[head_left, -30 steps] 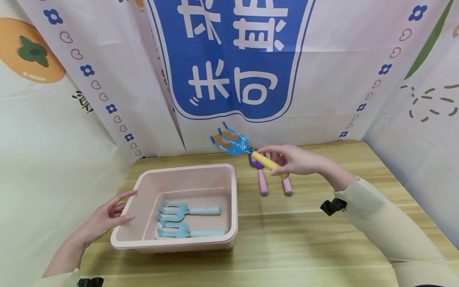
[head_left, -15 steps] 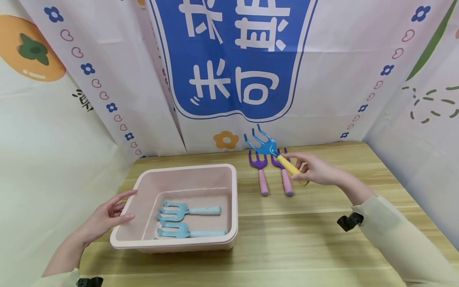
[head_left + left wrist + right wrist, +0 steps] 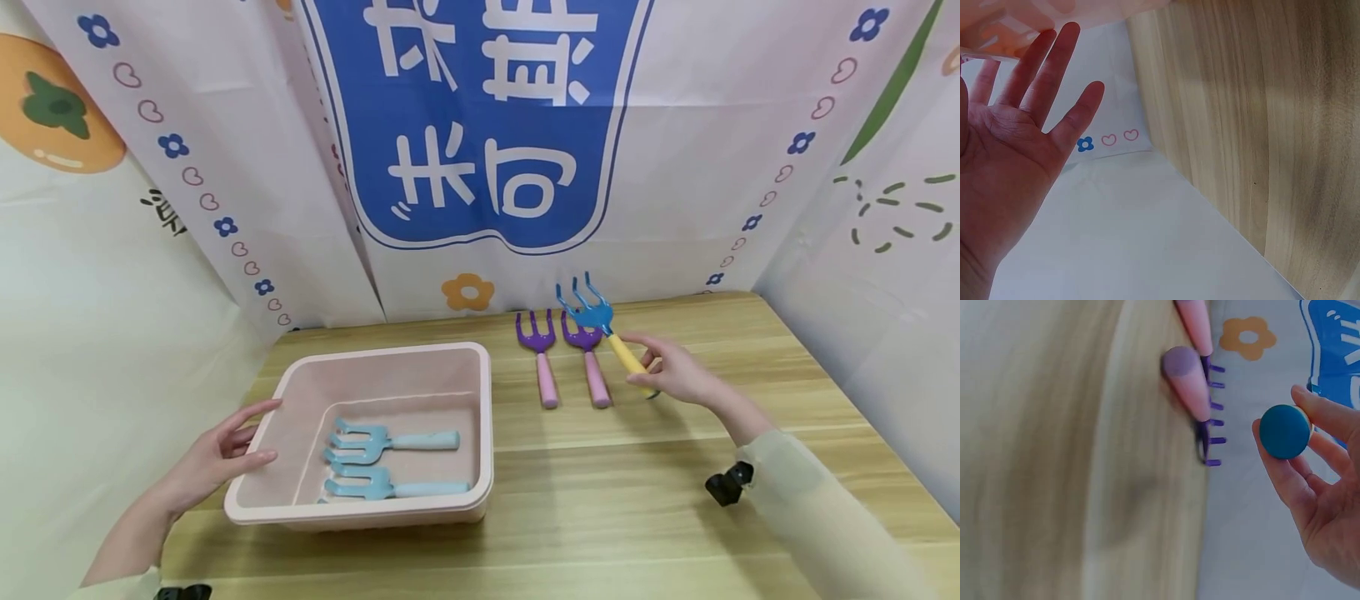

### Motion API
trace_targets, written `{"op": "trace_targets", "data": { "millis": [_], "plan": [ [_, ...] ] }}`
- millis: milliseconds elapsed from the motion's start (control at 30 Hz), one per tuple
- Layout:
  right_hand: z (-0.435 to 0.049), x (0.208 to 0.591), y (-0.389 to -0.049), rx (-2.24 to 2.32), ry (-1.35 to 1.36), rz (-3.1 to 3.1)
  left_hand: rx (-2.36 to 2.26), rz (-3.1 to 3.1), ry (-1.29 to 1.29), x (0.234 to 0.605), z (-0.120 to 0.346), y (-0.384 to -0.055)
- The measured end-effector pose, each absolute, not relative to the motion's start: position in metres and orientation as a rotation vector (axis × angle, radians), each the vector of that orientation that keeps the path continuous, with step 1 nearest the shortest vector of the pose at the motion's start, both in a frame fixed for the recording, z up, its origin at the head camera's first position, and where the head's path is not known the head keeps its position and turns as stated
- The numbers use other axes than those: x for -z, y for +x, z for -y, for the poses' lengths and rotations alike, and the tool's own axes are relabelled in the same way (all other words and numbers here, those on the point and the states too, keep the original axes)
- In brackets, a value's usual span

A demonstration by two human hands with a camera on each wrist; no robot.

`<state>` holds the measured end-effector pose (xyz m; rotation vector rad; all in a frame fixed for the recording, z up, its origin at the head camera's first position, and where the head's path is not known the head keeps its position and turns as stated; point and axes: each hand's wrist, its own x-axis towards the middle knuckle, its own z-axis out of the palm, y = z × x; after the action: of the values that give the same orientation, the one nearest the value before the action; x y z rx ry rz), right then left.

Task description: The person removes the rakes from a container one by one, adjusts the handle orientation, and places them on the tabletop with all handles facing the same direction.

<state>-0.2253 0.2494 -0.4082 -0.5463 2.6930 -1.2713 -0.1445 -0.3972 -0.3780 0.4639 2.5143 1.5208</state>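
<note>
My right hand point(image 3: 675, 373) pinches the yellow handle of a blue three-tined garden hand rake point(image 3: 596, 317), tines pointing up toward the wall. In the right wrist view, the round blue butt of this rake point(image 3: 1285, 431) sits between thumb and fingers. Close to its left, two purple hand rakes with pink handles, one left point(image 3: 547, 382) and one right point(image 3: 597, 382), lie side by side on the table. The blue tines overlap the right one. My left hand point(image 3: 210, 467) rests at the left rim of a pale pink basin point(image 3: 486, 417), its fingers straight and spread.
Inside the basin lie two light blue hand rakes, an upper point(image 3: 426, 442) and a lower one point(image 3: 431, 489), handles pointing right. The wooden table point(image 3: 600, 517) meets a printed cloth wall point(image 3: 675, 233) at the back, and cloth also hangs on both sides.
My right hand has carried the blue rake rightward and lower, from in front of the purple rakes to their right side. The left hand and basin have stayed in place.
</note>
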Motion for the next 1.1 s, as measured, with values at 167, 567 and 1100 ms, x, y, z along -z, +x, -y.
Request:
{"op": "trace_targets", "data": {
  "millis": [167, 567, 1100],
  "plan": [
    [-0.259, 0.423, -0.230, 1.262, -0.394, -2.753, -1.539, -2.497, 0.475, 0.378, 0.398, -0.144],
    [-0.279, 0.446, -0.243, 1.160, -0.236, -2.810, -1.535, -2.497, 0.463, 0.376, 0.397, -0.143],
    [-0.282, 0.452, -0.254, 1.098, -0.126, -2.703, -1.517, -2.515, 0.467, 0.377, 0.397, -0.145]
  ]
}}
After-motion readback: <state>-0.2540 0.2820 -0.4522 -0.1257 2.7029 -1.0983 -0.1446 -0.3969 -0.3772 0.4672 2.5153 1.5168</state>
